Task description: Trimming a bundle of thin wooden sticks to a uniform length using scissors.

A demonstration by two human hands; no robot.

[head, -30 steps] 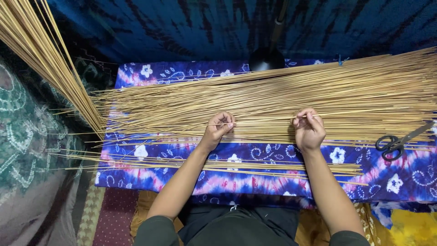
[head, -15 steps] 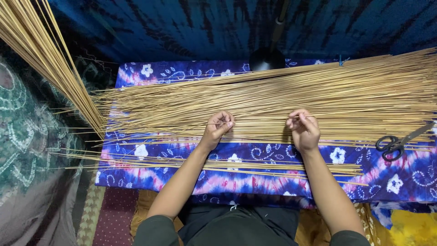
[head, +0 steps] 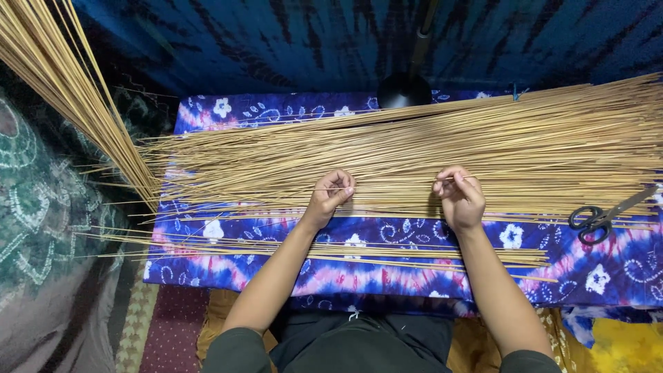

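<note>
A wide spread of thin tan sticks (head: 442, 148) lies across a low table covered in a blue and purple flowered cloth (head: 387, 235). My left hand (head: 330, 198) rests at the near edge of the spread, its fingers pinched on a single thin stick (head: 394, 184). My right hand (head: 458, 197) pinches the same stick further right, so the stick runs level between both hands. A thinner row of sticks (head: 359, 254) lies closer to me on the cloth.
Black-handled scissors (head: 599, 217) lie on the cloth at the right. A bundle of long sticks (head: 65, 90) slants down from the upper left. A black round stand base (head: 404, 90) sits at the table's far edge. Patterned fabric lies at the left.
My right hand has shifted a little to the left along the sticks, closer to my left hand. The left hand stays in place.
</note>
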